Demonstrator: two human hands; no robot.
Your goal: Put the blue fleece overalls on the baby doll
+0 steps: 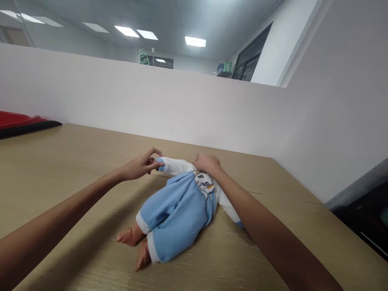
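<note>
A baby doll (178, 214) in a light blue outfit with white sleeves lies on its back on the wooden table, its bare feet pointing toward me. A cartoon animal face (204, 184) is stitched on the chest. My left hand (148, 163) pinches the blue cuff of the white sleeve (176, 165) stretched out on the left. Up at the doll's neck and shoulder, my right hand (207, 163) is closed on the doll, its fingertips turned out of sight. The doll's head is hidden behind that hand, and my right forearm partly covers the other sleeve.
The wooden tabletop (75, 161) runs back to a low white wall (151, 105) with a glass pane above it. At the far left sits a red object with a black edge (27, 127). Something dark (363, 214) stands beyond the table's right edge.
</note>
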